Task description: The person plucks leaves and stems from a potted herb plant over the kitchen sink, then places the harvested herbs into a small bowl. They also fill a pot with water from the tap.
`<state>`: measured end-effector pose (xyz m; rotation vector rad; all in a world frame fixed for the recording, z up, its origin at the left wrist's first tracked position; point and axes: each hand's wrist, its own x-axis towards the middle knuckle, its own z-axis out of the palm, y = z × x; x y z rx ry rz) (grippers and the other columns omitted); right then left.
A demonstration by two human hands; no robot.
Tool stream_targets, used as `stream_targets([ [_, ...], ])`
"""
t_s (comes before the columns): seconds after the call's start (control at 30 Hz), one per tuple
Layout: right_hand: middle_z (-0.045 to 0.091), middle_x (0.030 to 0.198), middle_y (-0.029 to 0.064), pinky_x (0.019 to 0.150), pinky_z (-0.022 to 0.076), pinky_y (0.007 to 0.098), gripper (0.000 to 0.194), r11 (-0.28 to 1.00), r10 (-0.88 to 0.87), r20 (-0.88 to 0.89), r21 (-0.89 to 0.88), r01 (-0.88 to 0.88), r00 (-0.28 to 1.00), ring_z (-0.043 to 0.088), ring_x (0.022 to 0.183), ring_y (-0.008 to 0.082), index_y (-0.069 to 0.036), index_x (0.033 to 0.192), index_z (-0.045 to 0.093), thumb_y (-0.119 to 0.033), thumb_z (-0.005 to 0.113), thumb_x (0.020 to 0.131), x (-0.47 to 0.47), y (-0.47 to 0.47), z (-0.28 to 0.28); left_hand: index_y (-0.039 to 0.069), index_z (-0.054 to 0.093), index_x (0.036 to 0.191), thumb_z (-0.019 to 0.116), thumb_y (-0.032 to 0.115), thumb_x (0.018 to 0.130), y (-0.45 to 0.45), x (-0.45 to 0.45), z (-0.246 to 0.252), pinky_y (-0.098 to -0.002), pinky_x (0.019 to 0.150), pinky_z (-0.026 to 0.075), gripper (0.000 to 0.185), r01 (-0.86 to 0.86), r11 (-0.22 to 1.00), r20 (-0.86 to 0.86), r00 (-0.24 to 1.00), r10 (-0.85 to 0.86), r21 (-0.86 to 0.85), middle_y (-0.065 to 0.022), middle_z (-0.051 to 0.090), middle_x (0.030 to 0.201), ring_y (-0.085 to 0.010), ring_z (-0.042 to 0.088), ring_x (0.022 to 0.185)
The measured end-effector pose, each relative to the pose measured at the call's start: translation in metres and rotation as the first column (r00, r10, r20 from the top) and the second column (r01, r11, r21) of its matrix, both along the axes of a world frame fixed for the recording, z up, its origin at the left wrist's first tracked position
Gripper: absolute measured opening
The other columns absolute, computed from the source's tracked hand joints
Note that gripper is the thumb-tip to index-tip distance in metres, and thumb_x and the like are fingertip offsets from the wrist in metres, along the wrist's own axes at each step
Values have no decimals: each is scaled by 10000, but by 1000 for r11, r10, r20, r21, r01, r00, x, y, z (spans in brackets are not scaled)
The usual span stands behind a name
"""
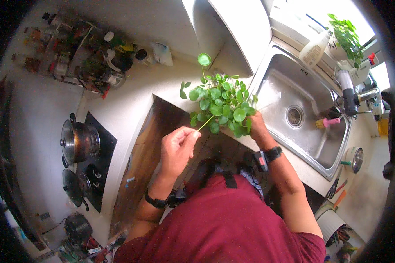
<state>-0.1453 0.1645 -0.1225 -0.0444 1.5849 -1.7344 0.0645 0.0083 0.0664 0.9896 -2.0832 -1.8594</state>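
Note:
A bushy potted-type plant with round green leaves point(219, 102), like a Chinese money plant, is before me at the edge of the countertop. Its base is hidden under the foliage. Thumb and forefinger of my left hand point(179, 149) pinch the lower end of a thin pale-green leaf stem point(205, 123), which slants up to the leaves. I cannot tell whether this stem is still attached. My right hand point(258, 126) is against the plant's right side, blurred, its fingers covered by leaves. One long-stemmed leaf point(204, 59) stands out beyond the rest.
Right of the plant is a stainless-steel sink point(270, 95) with a pink-handled brush point(327, 123) inside. Near its tap point(367, 94) stands a spray bottle point(316, 49). Pots point(80, 141) sit on a black hob point(107, 144) at left. A wall cabinet point(240, 29) overhangs the counter.

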Motion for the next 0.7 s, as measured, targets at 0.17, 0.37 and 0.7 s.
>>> stream_targets([
  [0.17,423,629,-60,482,294,237,212,994,-100,79,52,97,992,358,527,65,-52,974,665,-257,639,930,-5,80,41,-7,664,927,582,128,962,3,26,14,-197,536,415,161,113,976,-212,975,-72,186,32,561,657,-26,494,572],
  [0.37,460,647,-55,503,330,215,260,994,84,-7,-66,-84,996,408,554,56,11,1062,649,-197,630,906,22,123,112,-7,691,888,638,115,926,21,13,31,-210,534,435,138,363,926,-208,918,-336,104,8,612,672,-35,540,594],
  [0.7,505,710,-45,578,360,214,305,993,-3,-97,-114,-8,995,456,654,62,9,1075,658,-249,649,913,59,109,159,10,694,928,653,164,904,92,-73,8,-311,572,485,161,547,772,-251,737,-628,-323,-94,669,711,-151,616,611],
])
